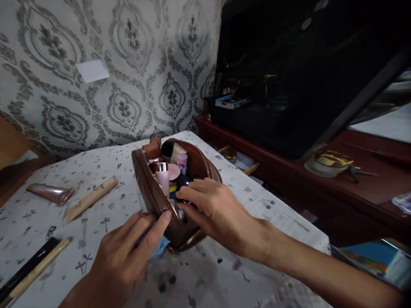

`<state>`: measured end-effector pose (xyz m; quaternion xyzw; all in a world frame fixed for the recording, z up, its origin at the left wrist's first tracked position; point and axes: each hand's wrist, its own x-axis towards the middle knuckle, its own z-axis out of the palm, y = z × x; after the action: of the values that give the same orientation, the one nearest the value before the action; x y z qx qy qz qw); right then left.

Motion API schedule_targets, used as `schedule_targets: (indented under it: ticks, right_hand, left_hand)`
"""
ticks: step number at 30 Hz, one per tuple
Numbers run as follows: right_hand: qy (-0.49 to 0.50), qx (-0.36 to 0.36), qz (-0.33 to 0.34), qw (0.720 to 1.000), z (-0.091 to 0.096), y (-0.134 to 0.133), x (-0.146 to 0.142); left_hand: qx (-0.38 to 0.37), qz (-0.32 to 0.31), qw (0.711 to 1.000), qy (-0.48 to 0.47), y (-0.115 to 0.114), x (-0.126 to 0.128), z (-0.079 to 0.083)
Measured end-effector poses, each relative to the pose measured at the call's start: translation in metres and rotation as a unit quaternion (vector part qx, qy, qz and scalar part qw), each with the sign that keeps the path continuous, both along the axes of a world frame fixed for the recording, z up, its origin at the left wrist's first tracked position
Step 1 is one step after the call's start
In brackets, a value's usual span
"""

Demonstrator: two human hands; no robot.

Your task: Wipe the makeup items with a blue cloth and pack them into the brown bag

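Observation:
A brown leather pouch (150,188) stands unzipped on the patterned white cloth (105,256), packed with cosmetics: a pink bottle with a silver cap (163,179), a pink compact (174,171) and a small purple-topped tube (182,161). My left hand (128,252) presses its fingers against the pouch's near rim by the zipper, with something blue under the fingers. My right hand (212,209) reaches into the near end of the opening, fingers bent around something I cannot make out.
On the cloth to the left lie a pink tube (49,193), a beige tube (91,199) and a black and beige stick pair (30,267). A dark wooden cabinet (321,179) with a gold-lidded jar (330,162) stands at the right, under an open black case (289,72).

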<state>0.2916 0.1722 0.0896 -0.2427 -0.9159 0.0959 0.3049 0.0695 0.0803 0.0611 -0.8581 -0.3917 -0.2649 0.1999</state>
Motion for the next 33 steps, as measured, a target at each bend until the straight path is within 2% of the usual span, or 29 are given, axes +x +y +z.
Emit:
schedule_targets:
  ticks: [5, 8, 11, 14, 22, 26, 30, 33]
  right_hand:
    - [0.037, -0.067, -0.007, 0.997, 0.018, 0.004, -0.004]
    - [0.016, -0.121, -0.034, 0.992, 0.023, 0.011, -0.015]
    - [-0.006, -0.151, -0.055, 0.987, 0.018, 0.022, -0.028]
    - [0.012, -0.162, -0.023, 0.986, 0.010, 0.032, -0.037]
    - [-0.005, -0.192, 0.011, 0.981, 0.008, 0.038, -0.033]
    - [0.036, -0.213, 0.023, 0.976, 0.008, 0.040, -0.032]
    - [0.087, -0.240, -0.007, 0.967, 0.006, 0.043, -0.031]
    - [0.200, -0.241, 0.004, 0.950, 0.008, 0.039, -0.025]
  left_hand:
    - [-0.018, 0.014, 1.000, 0.001, -0.007, -0.001, 0.001]
    - [-0.028, 0.035, 0.999, 0.013, -0.011, -0.002, 0.001]
    - [-0.021, 0.039, 0.999, 0.022, -0.014, -0.004, -0.001]
    - [-0.014, 0.038, 0.999, 0.027, -0.016, -0.007, -0.002]
    - [-0.021, 0.035, 0.997, 0.071, -0.016, -0.013, -0.002]
    - [-0.010, 0.064, 0.997, 0.052, -0.021, -0.010, -0.008]
    - [-0.003, 0.080, 0.996, 0.049, -0.029, -0.016, -0.015]
    - [-0.016, 0.088, 0.994, 0.056, -0.033, -0.030, -0.025]
